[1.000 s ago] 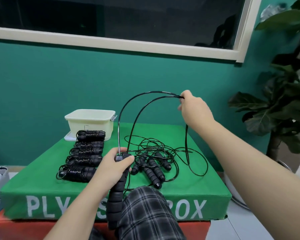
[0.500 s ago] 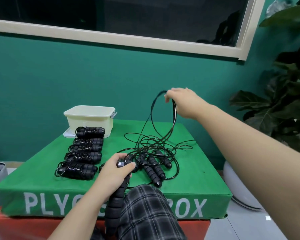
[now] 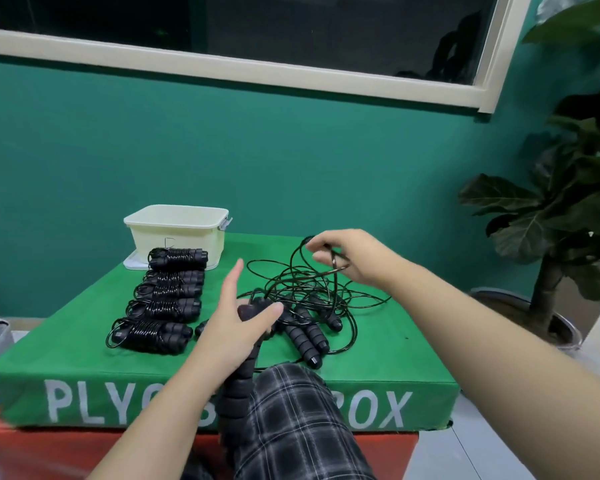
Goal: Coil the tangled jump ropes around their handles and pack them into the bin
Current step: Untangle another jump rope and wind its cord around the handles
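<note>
Black foam handle (image 3: 241, 372) sits in left hand (image 3: 238, 327), thumb pinching its top, index finger straight. Right hand (image 3: 352, 259) pinches cord loop (image 3: 300, 252) above tangled ropes (image 3: 312, 303) on green worktop (image 3: 378, 344). 5 coiled ropes (image 3: 163, 299) lie beside cream bin (image 3: 175, 233).

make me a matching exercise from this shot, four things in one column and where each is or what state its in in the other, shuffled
Things:
1. bin
2. coiled ropes
3. left hand
4. right hand

Places or states:
A. pinching a loop of black cord above the tangle
B. in a row on the green box, in front of the bin
C. holding a ribbed black handle
D. at the box's far left corner

Pairs: 1-D, 2-B, 3-C, 4-A
</note>
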